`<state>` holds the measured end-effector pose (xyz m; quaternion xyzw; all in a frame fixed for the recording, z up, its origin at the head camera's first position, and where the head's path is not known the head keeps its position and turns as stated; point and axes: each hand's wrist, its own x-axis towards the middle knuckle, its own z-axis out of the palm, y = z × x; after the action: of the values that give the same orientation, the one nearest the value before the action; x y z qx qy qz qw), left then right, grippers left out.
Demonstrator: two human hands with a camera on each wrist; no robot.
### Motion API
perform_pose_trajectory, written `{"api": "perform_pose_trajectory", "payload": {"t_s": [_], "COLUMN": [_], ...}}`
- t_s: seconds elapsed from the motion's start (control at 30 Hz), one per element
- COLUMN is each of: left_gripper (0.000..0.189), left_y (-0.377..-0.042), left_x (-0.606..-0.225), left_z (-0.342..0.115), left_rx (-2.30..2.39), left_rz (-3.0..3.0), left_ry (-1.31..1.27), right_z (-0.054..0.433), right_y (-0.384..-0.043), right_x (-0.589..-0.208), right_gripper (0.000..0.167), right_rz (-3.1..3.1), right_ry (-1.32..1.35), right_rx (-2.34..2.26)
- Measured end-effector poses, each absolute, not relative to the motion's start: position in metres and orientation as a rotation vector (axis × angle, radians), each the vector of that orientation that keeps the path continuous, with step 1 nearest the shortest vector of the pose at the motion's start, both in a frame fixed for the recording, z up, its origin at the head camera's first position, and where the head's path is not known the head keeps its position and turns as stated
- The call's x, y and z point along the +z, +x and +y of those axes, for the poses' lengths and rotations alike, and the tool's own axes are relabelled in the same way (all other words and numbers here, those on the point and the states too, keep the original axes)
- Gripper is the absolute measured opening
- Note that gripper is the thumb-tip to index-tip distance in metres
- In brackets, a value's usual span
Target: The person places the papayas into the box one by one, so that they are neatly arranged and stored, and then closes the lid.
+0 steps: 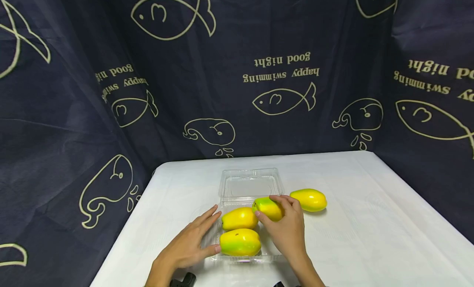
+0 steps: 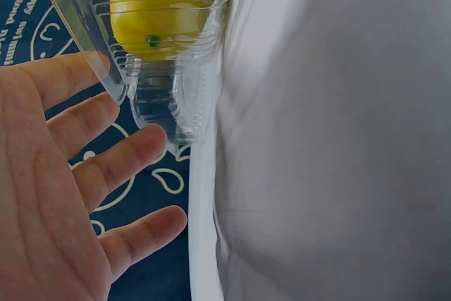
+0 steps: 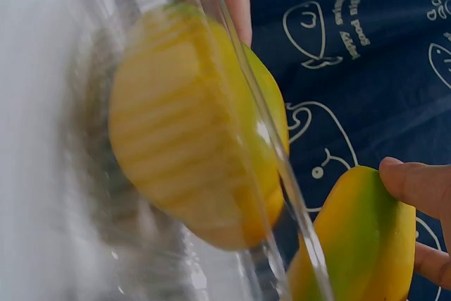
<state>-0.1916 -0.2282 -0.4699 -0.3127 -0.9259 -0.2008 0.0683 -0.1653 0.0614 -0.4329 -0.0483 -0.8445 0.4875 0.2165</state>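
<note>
Right hand [image 1: 290, 229] pinches papaya-like fruit [image 1: 268, 208] over clear clamshell box [image 1: 250, 185]; left hand [image 1: 190, 239], fingers spread, flanks box (presumably steadying it).

The nearest fruit [image 1: 240, 243] is yellow flushed with green; the held fruit [image 1: 267, 208] shades from green to yellow. The box [image 1: 252, 185] is clear, the tablecloth [image 1: 355, 221] white, and the navy curtain [image 1: 233, 81] patterned with cream-outlined fish, whales and lettering.
</note>
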Motion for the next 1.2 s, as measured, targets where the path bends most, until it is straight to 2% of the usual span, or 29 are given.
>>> {"api": "perform_pose_trajectory", "payload": {"t_s": [0.57,1.0,1.2], "left_gripper": [0.085,0.086,0.086], "left_y": [-0.193,-0.192,-0.193], "left_x": [-0.472,-0.47,-0.47], "left_z": [-0.228,-0.229,-0.228], "left_rx": [-0.639,-0.621,-0.607], "left_rz": [-2.809,-2.809,-2.791], "left_ry": [-0.946,-0.938,-0.943], "right_z": [0.048,0.047,0.05], "right_y": [-0.174,-0.176,-0.175], "right_x": [-0.449,-0.453,-0.451], "right_gripper": [0.059,0.055,0.058], "right_rz": [-2.409,-2.471,-2.49], "right_ry": [-0.152,-0.128,-0.108], "right_rx": [1.245,1.251,1.268]}}
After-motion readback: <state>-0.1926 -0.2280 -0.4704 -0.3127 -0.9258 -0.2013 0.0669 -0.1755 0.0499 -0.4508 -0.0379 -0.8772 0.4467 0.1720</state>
